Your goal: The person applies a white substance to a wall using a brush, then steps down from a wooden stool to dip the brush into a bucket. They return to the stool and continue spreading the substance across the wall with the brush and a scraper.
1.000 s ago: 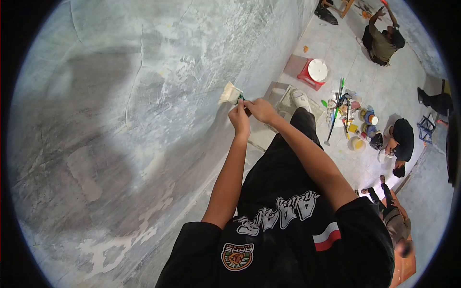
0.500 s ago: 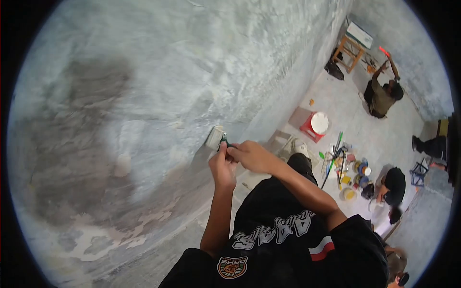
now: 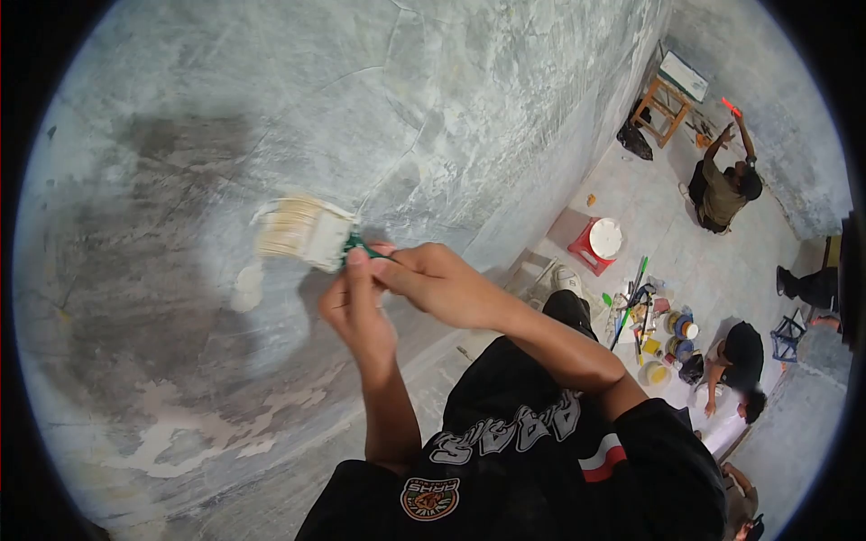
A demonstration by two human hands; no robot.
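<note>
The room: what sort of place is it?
Probably a bare room being painted: both hands grip a wide brush at a rough grey wall, paint tins clutter the floor, and another person works the far wall.

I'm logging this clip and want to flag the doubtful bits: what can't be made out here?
Head view only:
- Brush handle: both hands, left hand and right hand, cover it, so the grip is unclear.
- Whether the bristles touch the wall: cannot tell.
- Paint pots on the floor: too small to tell contents.
- Lower body: cut off by the bottom edge.
</note>
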